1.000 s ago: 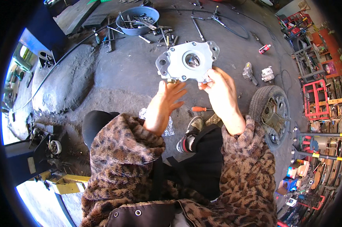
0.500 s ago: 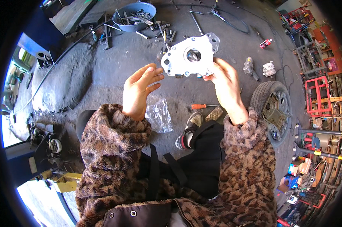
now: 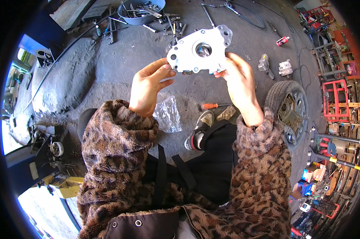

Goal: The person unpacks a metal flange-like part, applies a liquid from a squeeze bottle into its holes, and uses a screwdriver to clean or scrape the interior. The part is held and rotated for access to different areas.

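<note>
A flat, silver-white engine oil pump with a round central opening, small screws and bolt holes hangs in the air before me. My right hand grips its lower right corner, thumb in front and the other fingers partly hidden behind. At its left end is my left hand, with thumb and bent fingers closed on the edge. Below the pump, a crumpled clear plastic bag lies on the floor. An orange-handled screwdriver lies near my shoe.
A blue basin of tools stands at the far side, with sockets and wrenches around it. To the right are a wheel, a grey impact tool, a metal part and a red spray can. Cluttered shelving lines the right.
My left hand has moved in from just beside the pump and now closes on its left end. The pump has risen slightly in view, still held by my right hand.
</note>
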`<action>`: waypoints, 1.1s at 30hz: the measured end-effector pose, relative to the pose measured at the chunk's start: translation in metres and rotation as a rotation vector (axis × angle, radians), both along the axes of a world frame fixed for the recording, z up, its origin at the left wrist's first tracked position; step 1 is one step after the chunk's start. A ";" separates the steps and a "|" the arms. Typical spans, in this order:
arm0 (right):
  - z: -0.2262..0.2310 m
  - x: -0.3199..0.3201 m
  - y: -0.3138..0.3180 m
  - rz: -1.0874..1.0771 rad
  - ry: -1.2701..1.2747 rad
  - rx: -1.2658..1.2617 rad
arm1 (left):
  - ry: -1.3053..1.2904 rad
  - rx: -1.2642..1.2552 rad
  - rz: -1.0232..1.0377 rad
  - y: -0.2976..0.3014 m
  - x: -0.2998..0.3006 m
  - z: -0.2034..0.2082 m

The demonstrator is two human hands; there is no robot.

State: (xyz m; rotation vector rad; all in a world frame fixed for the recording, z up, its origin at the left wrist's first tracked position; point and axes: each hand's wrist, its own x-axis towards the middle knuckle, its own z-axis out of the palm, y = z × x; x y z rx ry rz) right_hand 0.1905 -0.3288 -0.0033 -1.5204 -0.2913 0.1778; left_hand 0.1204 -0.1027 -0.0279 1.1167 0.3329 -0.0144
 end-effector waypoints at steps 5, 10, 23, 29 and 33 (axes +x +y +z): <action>-0.003 0.001 -0.003 0.028 -0.007 0.032 | -0.018 -0.045 0.044 -0.002 0.000 -0.002; -0.007 0.003 -0.004 0.024 -0.010 0.060 | -0.031 -0.072 0.055 -0.002 -0.001 -0.003; -0.007 0.005 -0.007 0.045 0.075 0.114 | -0.045 -0.083 0.033 -0.002 -0.004 0.003; -0.005 0.007 -0.007 0.037 0.119 0.102 | -0.032 -0.100 0.025 -0.004 -0.007 0.007; -0.003 0.004 -0.004 0.026 0.106 0.180 | -0.034 -0.114 0.020 -0.005 -0.010 0.009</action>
